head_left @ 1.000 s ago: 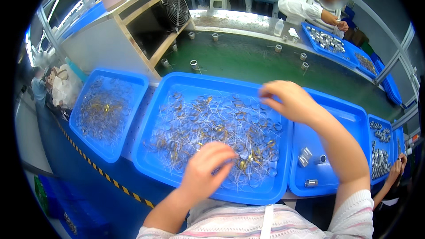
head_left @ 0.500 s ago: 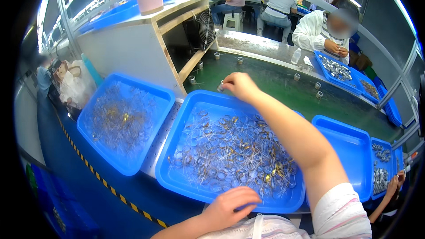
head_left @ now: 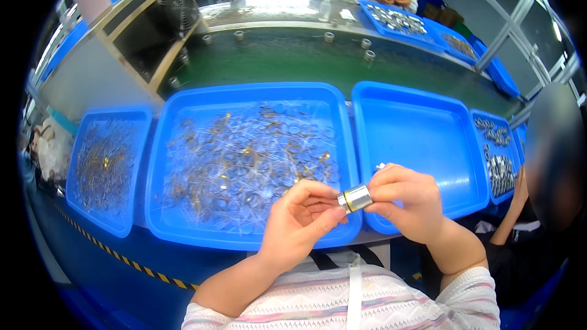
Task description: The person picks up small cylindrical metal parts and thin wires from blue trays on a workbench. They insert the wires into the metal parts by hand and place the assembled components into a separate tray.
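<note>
A small shiny metal cylinder [head_left: 359, 197] with a thin yellowish ring around it lies level between my two hands, in front of the blue trays. My left hand [head_left: 299, 223] pinches its left end between thumb and fingers. Its right end is gripped by the thumb and fingers of my right hand [head_left: 408, 200]. Just above the right fingers a small whitish piece [head_left: 380, 166] shows, too small to make out. Below and behind the hands is a large blue tray [head_left: 156, 165] full of tangled rings and thin clear strands, with a few yellow bits.
Another blue tray [head_left: 422, 140] stands to the right, and a smaller tray [head_left: 483, 119] of metal rings beyond it. A narrower tray of strands [head_left: 76, 177] is at left. Small cylinders stand along the green belt [head_left: 275, 58]. Other people sit across the belt and at right.
My right hand has come back from the belt with the metal cylinder and now meets my left hand, which has closed on its other end. The view has swung to the right.
</note>
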`<state>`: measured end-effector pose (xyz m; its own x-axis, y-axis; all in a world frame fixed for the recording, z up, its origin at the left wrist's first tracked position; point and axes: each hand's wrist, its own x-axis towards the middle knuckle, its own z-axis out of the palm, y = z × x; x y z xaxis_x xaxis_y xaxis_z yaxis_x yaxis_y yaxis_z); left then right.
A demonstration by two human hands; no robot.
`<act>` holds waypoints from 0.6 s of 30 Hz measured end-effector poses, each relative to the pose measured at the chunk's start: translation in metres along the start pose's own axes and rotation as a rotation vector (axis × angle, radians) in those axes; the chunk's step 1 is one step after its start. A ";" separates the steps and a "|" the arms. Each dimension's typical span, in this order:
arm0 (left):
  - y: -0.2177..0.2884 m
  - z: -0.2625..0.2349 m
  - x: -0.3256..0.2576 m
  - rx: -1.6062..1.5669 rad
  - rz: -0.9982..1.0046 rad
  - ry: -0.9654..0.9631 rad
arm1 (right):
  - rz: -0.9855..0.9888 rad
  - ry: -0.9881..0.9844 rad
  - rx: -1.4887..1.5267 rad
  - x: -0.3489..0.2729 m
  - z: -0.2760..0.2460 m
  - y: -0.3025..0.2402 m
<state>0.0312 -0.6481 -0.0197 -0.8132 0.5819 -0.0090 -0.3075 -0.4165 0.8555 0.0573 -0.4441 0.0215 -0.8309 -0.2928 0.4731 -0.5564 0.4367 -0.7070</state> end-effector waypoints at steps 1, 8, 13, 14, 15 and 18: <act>-0.003 0.010 0.003 -0.029 -0.015 0.045 | 0.011 0.029 -0.040 -0.011 -0.004 0.000; -0.028 0.040 0.022 0.691 0.436 -0.109 | 0.182 0.161 0.166 -0.065 -0.023 0.017; -0.036 0.054 0.031 0.663 0.451 -0.075 | 0.213 0.233 0.229 -0.079 -0.025 0.026; -0.038 0.059 0.031 0.512 0.352 -0.060 | 0.215 0.241 0.235 -0.082 -0.026 0.028; -0.039 0.063 0.032 0.360 0.253 -0.045 | 0.195 0.256 0.217 -0.084 -0.026 0.031; -0.034 0.059 0.034 0.091 -0.174 -0.109 | 0.134 0.280 0.149 -0.089 -0.026 0.039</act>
<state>0.0433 -0.5730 -0.0191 -0.6920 0.7137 -0.1083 -0.3886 -0.2419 0.8891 0.1101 -0.3787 -0.0341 -0.8757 0.0129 0.4826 -0.4536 0.3202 -0.8317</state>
